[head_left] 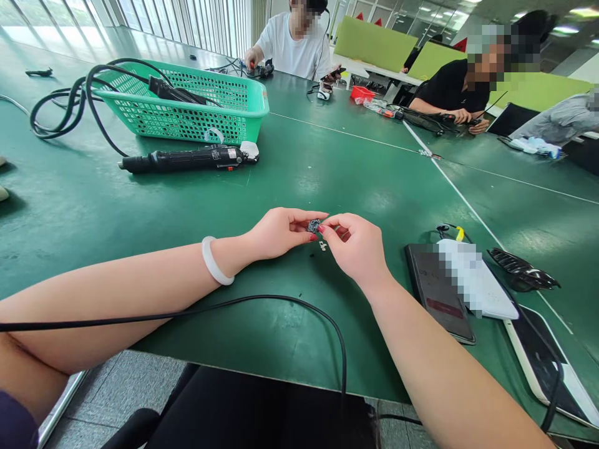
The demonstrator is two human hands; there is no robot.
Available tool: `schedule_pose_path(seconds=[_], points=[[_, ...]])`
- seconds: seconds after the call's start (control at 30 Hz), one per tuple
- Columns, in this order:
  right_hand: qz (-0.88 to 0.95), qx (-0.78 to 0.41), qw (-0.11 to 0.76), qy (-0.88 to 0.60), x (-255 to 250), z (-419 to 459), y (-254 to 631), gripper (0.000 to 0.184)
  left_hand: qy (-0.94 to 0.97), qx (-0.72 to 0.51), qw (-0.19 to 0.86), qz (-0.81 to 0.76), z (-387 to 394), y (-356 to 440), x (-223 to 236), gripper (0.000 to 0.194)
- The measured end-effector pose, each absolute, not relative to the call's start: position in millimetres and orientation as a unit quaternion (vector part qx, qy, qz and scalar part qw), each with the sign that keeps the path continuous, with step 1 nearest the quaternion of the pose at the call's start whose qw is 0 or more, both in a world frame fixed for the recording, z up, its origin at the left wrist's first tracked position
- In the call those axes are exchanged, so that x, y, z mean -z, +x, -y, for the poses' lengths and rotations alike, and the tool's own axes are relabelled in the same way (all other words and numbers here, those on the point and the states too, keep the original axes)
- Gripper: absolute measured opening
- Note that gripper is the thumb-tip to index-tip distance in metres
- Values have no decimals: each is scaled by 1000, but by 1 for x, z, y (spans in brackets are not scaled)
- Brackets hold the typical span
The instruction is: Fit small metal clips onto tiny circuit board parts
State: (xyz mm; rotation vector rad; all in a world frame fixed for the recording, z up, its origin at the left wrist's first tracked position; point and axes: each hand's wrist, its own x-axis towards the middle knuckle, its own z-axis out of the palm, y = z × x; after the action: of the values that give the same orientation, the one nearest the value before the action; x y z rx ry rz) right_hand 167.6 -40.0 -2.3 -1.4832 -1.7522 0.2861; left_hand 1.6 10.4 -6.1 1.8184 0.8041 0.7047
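Observation:
Between the fingertips of both hands is a small dark part (313, 226) with light markings, too small to name. My left hand (278, 234), with a white bangle on the wrist, pinches it between thumb and fingers. From the other side my right hand (353, 243) is closed, its thumb and forefinger pinched at the part's right edge. Just below the fingertips, a small pale metal piece (322, 246) shows near the tabletop. Whether the right fingers hold a separate piece is hidden.
A black electric screwdriver (187, 159) lies before a green basket (187, 112) with a coiled cable. Phones (440, 290), a white power bank-like block (491, 293) and black glasses (521, 269) lie at right. A black cable (262, 298) crosses in front. Other people sit across the table.

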Motion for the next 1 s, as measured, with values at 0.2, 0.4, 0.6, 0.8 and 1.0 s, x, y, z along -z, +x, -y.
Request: schedule_pose_path(seconds=[0.2,0.4,0.6,0.8,1.0], points=[[680,-144,410,-590,1,40,169,14,700,-298,565,-318,-10,2,5,41],[625,-285,416,-595,-1,38,174,22,664,-289,619,-305,-7,2,-2,38],[644,-212,346,-649,5,29,190,16,552,-316,666,-390,-5,6,-5,39],[690,-144,246,-666,17,23,196,6,518,-333,680,-399,-9,6,0,37],[718,-91,228,-651,22,19,191,17,498,-330,699,-393,-10,5,2,37]])
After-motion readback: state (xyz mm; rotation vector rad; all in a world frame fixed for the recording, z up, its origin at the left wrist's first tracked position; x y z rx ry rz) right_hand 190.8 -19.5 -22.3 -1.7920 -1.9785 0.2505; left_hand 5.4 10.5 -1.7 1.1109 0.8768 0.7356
